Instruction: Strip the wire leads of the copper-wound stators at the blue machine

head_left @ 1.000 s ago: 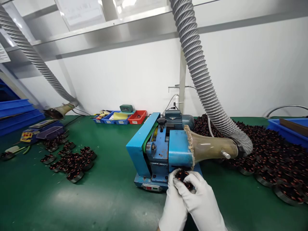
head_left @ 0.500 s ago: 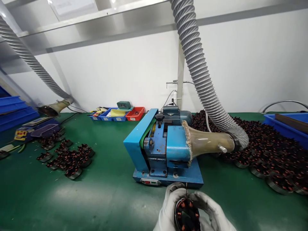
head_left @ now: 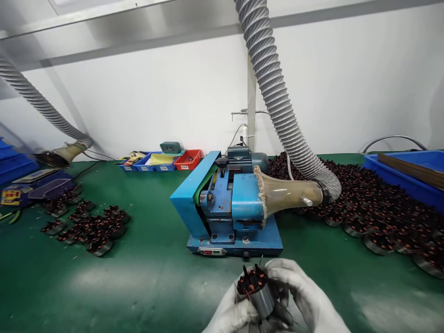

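Both gloved hands, left (head_left: 231, 312) and right (head_left: 307, 300), cup a stator (head_left: 258, 291) at 6 o'clock from the grinder (head_left: 227, 206). It seems heavy and stiff with fragile copper windings, so I'd grip the steel rim.

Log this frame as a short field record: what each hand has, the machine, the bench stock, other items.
Left hand: left hand, white glove, grips the wound stator from the left.
Right hand: right hand, white glove, cups the same stator from the right.
Machine: blue bench machine beyond the hands, its tan nozzle joined to a grey ribbed hose.
Stock: large stator heap at right, small stator group at left.
Other: red bin, green table.
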Tool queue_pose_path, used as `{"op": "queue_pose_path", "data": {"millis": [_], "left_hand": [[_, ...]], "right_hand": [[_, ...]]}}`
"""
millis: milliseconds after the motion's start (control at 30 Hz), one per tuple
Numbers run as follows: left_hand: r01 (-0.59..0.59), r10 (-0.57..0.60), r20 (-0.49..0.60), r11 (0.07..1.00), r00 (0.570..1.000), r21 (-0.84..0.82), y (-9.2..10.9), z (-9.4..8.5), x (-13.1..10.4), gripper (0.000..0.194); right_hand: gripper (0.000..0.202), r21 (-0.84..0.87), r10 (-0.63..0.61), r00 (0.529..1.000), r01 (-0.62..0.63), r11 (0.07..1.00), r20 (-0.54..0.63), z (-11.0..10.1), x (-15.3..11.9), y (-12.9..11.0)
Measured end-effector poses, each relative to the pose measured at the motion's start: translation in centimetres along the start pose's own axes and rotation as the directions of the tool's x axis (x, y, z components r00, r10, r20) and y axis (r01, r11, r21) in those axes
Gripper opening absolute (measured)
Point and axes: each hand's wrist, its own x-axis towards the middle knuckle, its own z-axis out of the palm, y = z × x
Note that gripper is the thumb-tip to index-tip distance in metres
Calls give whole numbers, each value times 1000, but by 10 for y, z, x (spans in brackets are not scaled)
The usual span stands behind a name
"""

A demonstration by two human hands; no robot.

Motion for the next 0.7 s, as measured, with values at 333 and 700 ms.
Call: {"op": "queue_pose_path", "data": {"millis": [333,700], "left_hand": [[68,-65,-70,997,995,43,-2,2,-3,42],[-64,186,-310,929,933,366,-13,20,3,45]], "right_hand": [[6,251,173,974,-132,959,-149,10,15,-14],[29,408,486,872,-425,808,-54,11,18,-24]]}}
